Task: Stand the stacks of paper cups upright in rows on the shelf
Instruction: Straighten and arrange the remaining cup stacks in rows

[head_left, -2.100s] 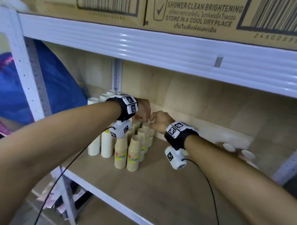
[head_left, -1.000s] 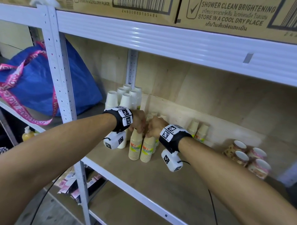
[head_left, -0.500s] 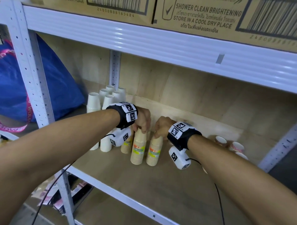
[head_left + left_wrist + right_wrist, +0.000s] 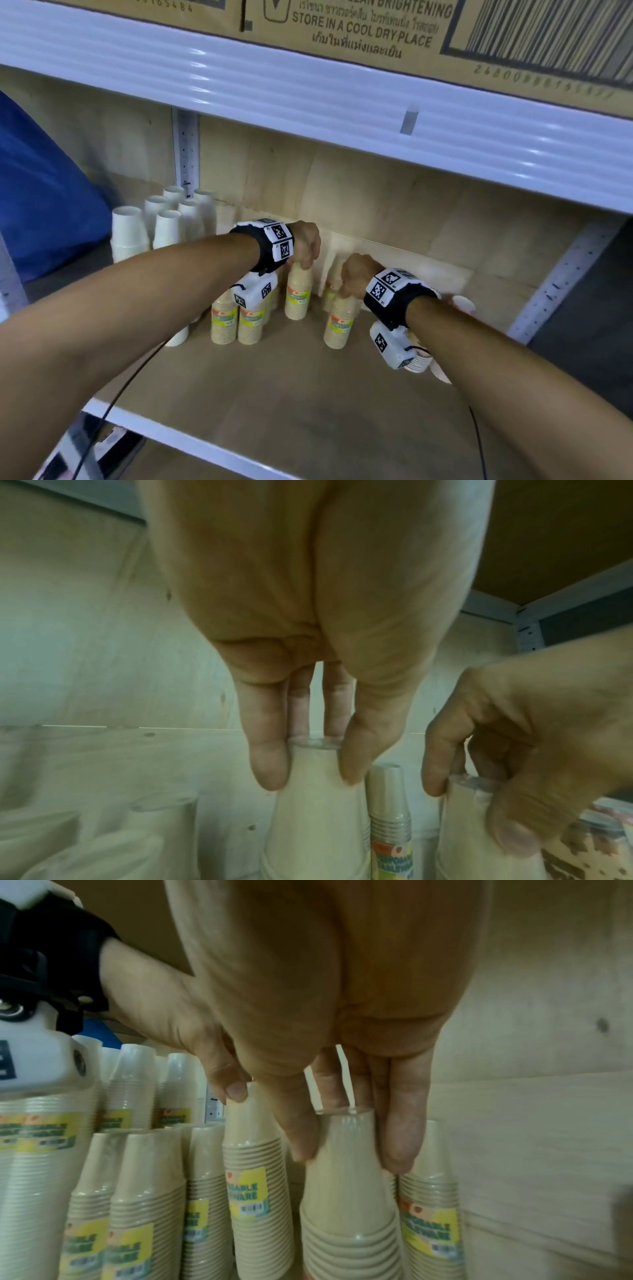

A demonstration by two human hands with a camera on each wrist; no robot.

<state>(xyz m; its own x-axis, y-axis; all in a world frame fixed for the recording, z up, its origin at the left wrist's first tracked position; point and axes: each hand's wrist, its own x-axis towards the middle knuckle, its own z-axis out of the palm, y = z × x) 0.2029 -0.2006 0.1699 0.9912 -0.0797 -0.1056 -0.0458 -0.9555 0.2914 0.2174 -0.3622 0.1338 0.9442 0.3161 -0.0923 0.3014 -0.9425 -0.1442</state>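
Observation:
Several wrapped stacks of tan paper cups with yellow labels stand upside-down on the wooden shelf (image 4: 308, 404). My left hand (image 4: 305, 260) pinches the top of one tan stack (image 4: 298, 294), seen from above in the left wrist view as the same stack (image 4: 315, 818). My right hand (image 4: 352, 277) grips the top of another tan stack (image 4: 340, 322), a little to the right; the right wrist view shows fingertips (image 4: 399, 1153) around that stack (image 4: 349, 1191). Two more tan stacks (image 4: 236, 318) stand to the left, further ones behind.
White cup stacks (image 4: 164, 222) fill the shelf's back left corner. Patterned cups (image 4: 424, 363) lie on their sides under my right forearm. A blue bag (image 4: 41, 205) sits left of the upright. The upper shelf beam (image 4: 308, 92) with cardboard boxes hangs low overhead.
The two stacks in my hands have spread apart sideways, the right one moving right. The camera view has shifted closer and to the right.

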